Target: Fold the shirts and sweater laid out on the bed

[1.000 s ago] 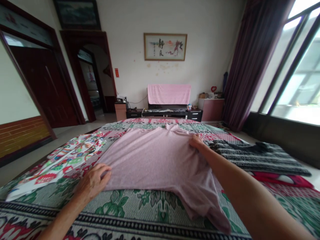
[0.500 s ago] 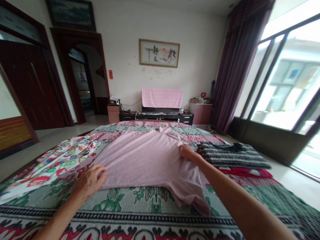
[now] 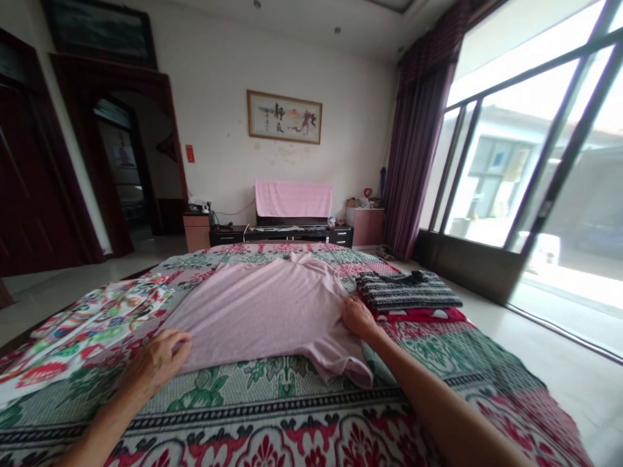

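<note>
A pale pink T-shirt (image 3: 257, 311) lies spread sideways over the patterned bedspread (image 3: 287, 421), collar toward the far right. My left hand (image 3: 158, 358) is at the near left corner of its hem, with fingers and thumb closed on the cloth. At the shirt's right side, by the shoulder, my right hand (image 3: 359, 318) has its fingers bent onto the fabric; the fingertips are partly hidden. The near sleeve lies slightly rumpled below that hand.
White clothing with a colourful print (image 3: 97, 331) lies at the left. Close to my right hand, a striped black-and-grey knit garment (image 3: 409, 292) rests folded on a red one (image 3: 423, 315). Beyond the bed stand a low black cabinet (image 3: 228, 235) and a pink-draped screen (image 3: 293, 198).
The view has turned to the right. My right hand has slid along the shirt's edge toward the near sleeve, which now lies drawn up closer. My left hand stays at the hem corner.
</note>
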Demonstrator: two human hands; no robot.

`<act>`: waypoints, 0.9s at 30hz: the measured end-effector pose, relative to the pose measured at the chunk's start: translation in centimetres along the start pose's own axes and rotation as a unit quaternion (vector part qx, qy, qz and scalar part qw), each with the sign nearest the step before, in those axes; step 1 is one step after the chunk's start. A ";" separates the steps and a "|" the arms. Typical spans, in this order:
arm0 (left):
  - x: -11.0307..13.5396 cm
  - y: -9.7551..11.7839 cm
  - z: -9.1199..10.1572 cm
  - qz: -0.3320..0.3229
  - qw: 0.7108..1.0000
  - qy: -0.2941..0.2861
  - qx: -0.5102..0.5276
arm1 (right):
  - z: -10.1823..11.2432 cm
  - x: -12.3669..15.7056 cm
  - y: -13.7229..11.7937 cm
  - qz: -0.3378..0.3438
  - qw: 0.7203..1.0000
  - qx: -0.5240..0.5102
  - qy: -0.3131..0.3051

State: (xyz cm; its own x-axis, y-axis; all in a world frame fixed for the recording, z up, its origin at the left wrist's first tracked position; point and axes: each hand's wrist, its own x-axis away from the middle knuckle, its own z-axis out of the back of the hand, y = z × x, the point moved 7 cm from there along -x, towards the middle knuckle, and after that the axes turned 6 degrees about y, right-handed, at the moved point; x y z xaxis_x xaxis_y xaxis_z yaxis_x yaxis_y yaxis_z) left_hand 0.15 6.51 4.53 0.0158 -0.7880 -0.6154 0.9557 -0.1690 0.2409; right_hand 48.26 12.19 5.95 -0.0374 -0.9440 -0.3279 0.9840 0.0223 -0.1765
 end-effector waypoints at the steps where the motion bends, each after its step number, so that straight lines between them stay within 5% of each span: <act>1: -0.1 0.0 0.0 -0.003 1.000 0.002 -0.002 | 0.1 0.2 0.1 -0.008 1.000 -0.002 0.010; 8: -0.2 -0.5 -0.4 -0.006 1.000 -0.020 -0.007 | 1.3 0.8 1.5 -0.100 0.990 -0.036 0.088; 18: -0.2 -1.1 -0.6 -0.009 1.000 -0.003 0.009 | 2.4 1.8 0.9 -0.088 0.995 0.038 0.021; 24: -0.2 -0.5 -0.2 0.000 0.999 -0.034 -0.017 | 3.7 2.0 -1.5 0.017 0.999 0.008 0.047; 27: -0.1 0.3 0.2 0.004 0.998 -0.051 -0.028 | 4.0 2.7 -4.0 0.097 0.992 -0.062 -0.052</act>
State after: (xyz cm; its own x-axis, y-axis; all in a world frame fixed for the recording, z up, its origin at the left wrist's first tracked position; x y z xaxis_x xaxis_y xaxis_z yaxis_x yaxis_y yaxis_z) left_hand 0.41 6.40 4.82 -0.0037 -0.8463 -0.5328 0.9708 -0.1309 0.2012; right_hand 44.93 8.22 9.45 0.1757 -0.9464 -0.2710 0.9416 0.2419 -0.2342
